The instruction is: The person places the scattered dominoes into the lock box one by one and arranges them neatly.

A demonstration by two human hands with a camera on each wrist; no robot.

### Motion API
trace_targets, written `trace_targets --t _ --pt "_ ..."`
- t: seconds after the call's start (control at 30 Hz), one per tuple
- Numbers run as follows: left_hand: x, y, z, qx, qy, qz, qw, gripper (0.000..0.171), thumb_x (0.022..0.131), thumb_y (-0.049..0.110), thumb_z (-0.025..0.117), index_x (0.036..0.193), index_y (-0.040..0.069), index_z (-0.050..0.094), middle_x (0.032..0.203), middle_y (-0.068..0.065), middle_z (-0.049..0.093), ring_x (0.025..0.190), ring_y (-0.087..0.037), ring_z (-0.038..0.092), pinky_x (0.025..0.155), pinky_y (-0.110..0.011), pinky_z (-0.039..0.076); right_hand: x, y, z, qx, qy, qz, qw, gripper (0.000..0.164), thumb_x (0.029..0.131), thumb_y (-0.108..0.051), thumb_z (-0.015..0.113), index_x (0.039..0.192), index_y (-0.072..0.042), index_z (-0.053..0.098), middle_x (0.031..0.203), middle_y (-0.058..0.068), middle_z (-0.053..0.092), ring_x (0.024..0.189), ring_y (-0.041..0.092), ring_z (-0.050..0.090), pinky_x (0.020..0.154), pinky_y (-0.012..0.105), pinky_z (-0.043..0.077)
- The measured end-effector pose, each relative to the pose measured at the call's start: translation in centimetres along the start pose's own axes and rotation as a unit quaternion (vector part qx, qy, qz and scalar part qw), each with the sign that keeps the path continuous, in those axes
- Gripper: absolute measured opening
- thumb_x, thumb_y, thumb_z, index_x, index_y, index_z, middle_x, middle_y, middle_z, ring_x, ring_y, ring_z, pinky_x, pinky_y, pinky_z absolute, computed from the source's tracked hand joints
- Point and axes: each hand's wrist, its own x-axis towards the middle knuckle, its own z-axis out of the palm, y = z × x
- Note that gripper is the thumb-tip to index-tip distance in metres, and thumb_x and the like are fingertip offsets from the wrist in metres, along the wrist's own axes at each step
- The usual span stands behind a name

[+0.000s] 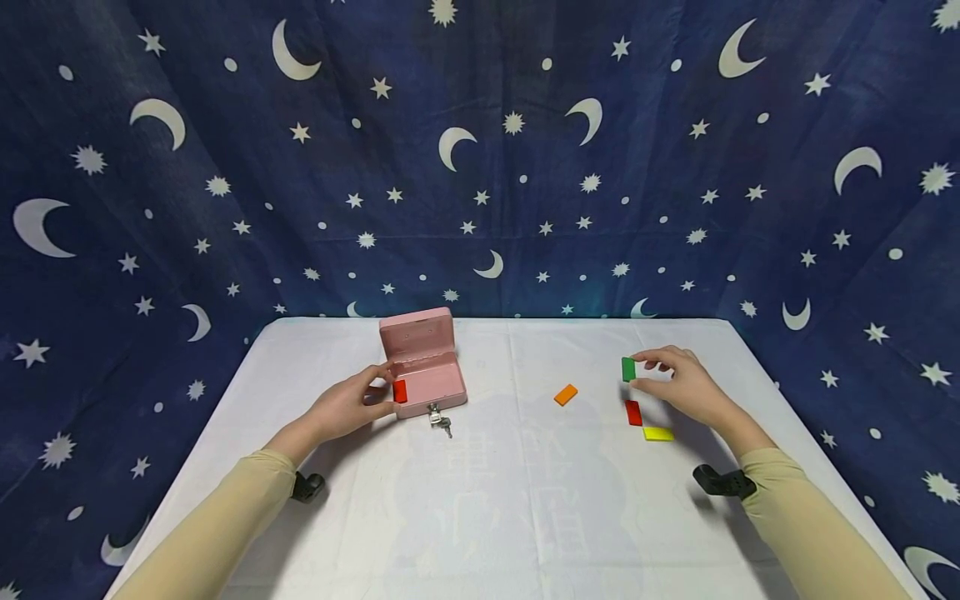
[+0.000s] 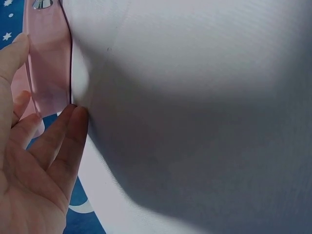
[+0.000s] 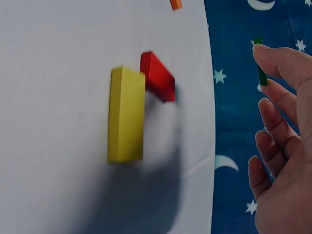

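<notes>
In the head view, my left hand (image 1: 348, 404) is at the left side of a pink metal box (image 1: 438, 385), its lid raised. Its thumb and fingers touch the box's left end, fairly straight in the left wrist view. A red block (image 1: 401, 392) is inside the box by the left wall. My right hand (image 1: 686, 385) holds a green block (image 1: 628, 369) above the table, pinched between thumb and index finger, the other fingers loosely bent. Below it are another red block (image 1: 633, 413) and a yellow block (image 1: 658, 434), close together.
An orange block (image 1: 566, 394) lies between the box and the right hand. A small padlock (image 1: 434, 415) with keys (image 1: 446, 425) is at the box's front. The white-covered table (image 1: 510, 517) meets a dark blue curtain (image 1: 510, 208) patterned with moons and stars.
</notes>
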Motion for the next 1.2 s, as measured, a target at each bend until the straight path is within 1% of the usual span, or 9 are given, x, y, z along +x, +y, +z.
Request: trace_targets --t 0.13,0.33,0.47,0.67,0.9,1.03,1.2 --pt "0.0 0.0 -0.1 0.002 0.002 0.002 1.0000 0.061 0.088 0.055 0.074 0.132 0.018 0.055 0.158 -0.005 0.042 0.124 -0.026 0.063 0.105 -0.055 0.045 0.4 -1.1 0.3 0.012 -0.008 -0.007 1.000 0.054 0.090 -0.048 0.076 0.133 -0.016 0.065 0.118 0.012 0.059 0.111 0.030 0.044 0.083 0.044 0.042" --pt "0.1 -0.1 -0.1 0.001 0.000 -0.001 1.0000 0.063 0.088 0.056 0.074 0.134 0.018 0.055 0.157 -0.005 0.044 0.124 -0.026 0.062 0.105 -0.055 0.045 1.0 -2.5 1.0 0.021 -0.018 -0.018 0.999 0.051 0.090 -0.042 0.078 0.132 -0.017 0.066 0.116 0.011 0.058 0.112 0.031 0.044 0.086 0.046 0.041" --pt "0.2 -0.1 0.0 0.005 -0.001 -0.004 1.0000 0.063 0.088 0.057 0.074 0.133 0.018 0.055 0.158 -0.004 0.043 0.125 -0.026 0.062 0.106 -0.055 0.044 1.3 -3.3 1.5 0.027 -0.024 -0.021 0.999 0.050 0.089 -0.040 0.080 0.131 -0.018 0.066 0.116 0.011 0.058 0.112 0.030 0.044 0.088 0.046 0.041" --pt "0.2 0.0 0.0 0.007 -0.001 -0.005 1.0000 0.059 0.089 0.054 0.074 0.131 0.017 0.056 0.161 -0.003 0.039 0.125 -0.026 0.062 0.106 -0.056 0.044 1.8 -4.5 2.2 0.033 -0.030 -0.032 0.998 0.046 0.088 -0.038 0.081 0.128 -0.020 0.067 0.114 0.008 0.058 0.110 0.028 0.045 0.088 0.045 0.041" --pt "0.2 0.1 0.1 0.004 -0.003 -0.007 1.0000 0.059 0.089 0.054 0.074 0.131 0.018 0.055 0.160 -0.003 0.039 0.125 -0.026 0.062 0.106 -0.056 0.044 2.4 -5.4 3.2 0.037 -0.027 -0.067 0.997 0.045 0.087 -0.036 0.082 0.127 -0.020 0.068 0.110 0.006 0.059 0.107 0.026 0.046 0.087 0.044 0.040" --pt "0.2 0.1 0.1 0.002 -0.005 -0.008 1.0000 0.059 0.089 0.054 0.074 0.132 0.018 0.055 0.161 -0.002 0.039 0.125 -0.026 0.062 0.106 -0.056 0.043 2.6 -5.8 3.7 0.035 -0.035 -0.070 0.996 0.044 0.086 -0.036 0.082 0.126 -0.023 0.069 0.109 0.001 0.059 0.108 0.025 0.046 0.088 0.044 0.041" --pt "0.2 0.0 0.1 0.005 -0.003 -0.004 1.0000 0.058 0.089 0.055 0.074 0.131 0.018 0.055 0.161 -0.003 0.038 0.124 -0.026 0.062 0.106 -0.056 0.044 2.9 -6.6 4.2 0.035 -0.040 -0.071 0.996 0.042 0.086 -0.036 0.082 0.124 -0.026 0.069 0.108 -0.001 0.059 0.108 0.024 0.046 0.088 0.043 0.041"
